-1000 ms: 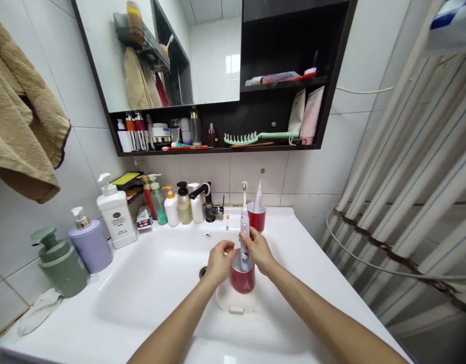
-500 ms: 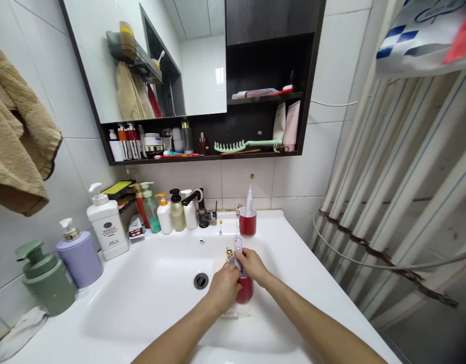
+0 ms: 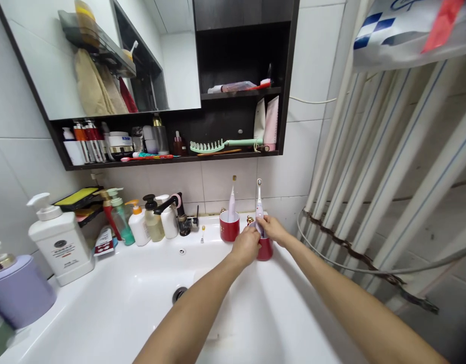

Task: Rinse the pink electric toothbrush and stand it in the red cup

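My left hand [image 3: 248,244] is closed round the side of a red cup [image 3: 265,250] at the back right corner of the sink. An electric toothbrush [image 3: 259,202] stands upright in that cup, head up, and my right hand [image 3: 273,228] pinches its handle. My fingers hide part of the cup's rim. Just to the left, a second red cup [image 3: 230,231] stands on the sink ledge with another pale electric toothbrush [image 3: 232,205] in it. A small gold handle or ornament [image 3: 250,220] shows beside the held cup.
A black faucet [image 3: 183,217] rises behind the basin [image 3: 142,298]. Several pump bottles [image 3: 140,227] line the left ledge. Above hangs a dark mirror cabinet [image 3: 240,121] with a green hairbrush [image 3: 218,146]. White pipes [image 3: 388,167] run along the right wall.
Both hands have carried the cup and toothbrush from over the basin back and right to the ledge, beside the other cup. The view has shifted to the right.
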`<state>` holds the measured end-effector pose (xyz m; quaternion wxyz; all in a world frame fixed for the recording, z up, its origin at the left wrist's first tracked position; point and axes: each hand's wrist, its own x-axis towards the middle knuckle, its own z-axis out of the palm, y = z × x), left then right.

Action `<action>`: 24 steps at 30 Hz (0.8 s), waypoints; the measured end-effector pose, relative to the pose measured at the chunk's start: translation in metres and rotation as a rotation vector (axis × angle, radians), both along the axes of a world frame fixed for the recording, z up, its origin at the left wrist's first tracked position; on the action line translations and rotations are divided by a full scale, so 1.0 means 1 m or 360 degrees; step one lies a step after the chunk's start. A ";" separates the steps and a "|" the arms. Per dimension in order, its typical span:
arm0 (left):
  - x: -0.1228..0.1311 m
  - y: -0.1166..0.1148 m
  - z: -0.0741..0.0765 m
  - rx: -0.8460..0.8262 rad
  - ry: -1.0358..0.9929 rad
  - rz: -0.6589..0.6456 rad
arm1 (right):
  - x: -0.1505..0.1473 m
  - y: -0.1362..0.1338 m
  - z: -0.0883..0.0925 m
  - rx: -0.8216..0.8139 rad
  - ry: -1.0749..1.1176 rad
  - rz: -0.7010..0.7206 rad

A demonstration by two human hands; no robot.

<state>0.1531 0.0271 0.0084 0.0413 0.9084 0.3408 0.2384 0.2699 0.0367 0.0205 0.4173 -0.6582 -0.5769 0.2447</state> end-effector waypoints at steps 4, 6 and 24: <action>0.017 0.022 0.000 -0.0025 -0.0011 0.0038 | 0.012 0.025 0.002 -0.0044 -0.0018 0.0035; 0.022 0.029 0.000 -0.0019 0.0012 0.0053 | 0.016 0.033 0.002 -0.0059 -0.0012 0.0053; -0.060 0.021 -0.008 -0.0047 -0.0180 0.0552 | -0.051 -0.013 -0.001 0.0540 -0.0088 -0.0257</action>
